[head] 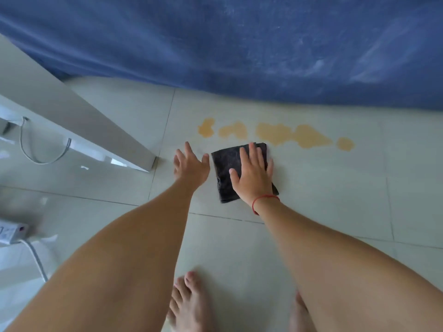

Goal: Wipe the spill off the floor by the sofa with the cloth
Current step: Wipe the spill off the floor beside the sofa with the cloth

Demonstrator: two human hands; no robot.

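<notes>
Sofa [239, 44] fills the whole top of the view, draped in blue fabric that hangs down to the floor. Floor [311, 188] is pale glossy tile with thin grout lines, taking up most of the rest. White furniture panel [72, 111] slants in from the left edge, its lower corner ending near the left hand. Both bare forearms reach forward from the bottom corners of the view. Spill [287, 135] is a row of orange-yellow puddles on the tile just in front of the sofa's fabric edge, five patches running left to right, the two middle ones merged, the smallest at the right end. Cloth [227, 164] is dark grey, folded into a rough rectangle, lying flat on the floor just near of the spill; its far right corner sits close to the merged puddle, contact unclear. Right hand [254, 176] lies palm-down on the cloth with fingers spread flat, pressing rather than clutching, nothing curled around the fabric. Left hand [190, 165] is splayed wide with fingers loose, empty, just left of the cloth; whether it touches the tile cannot be told. Bare feet [189, 305] stand at the bottom centre, the right one mostly hidden by the right arm. White power strip [12, 232] with a cable sits at the left edge. Grey cable [36, 154] loops beneath the panel. Red string bracelet [262, 200] circles the right wrist.
</notes>
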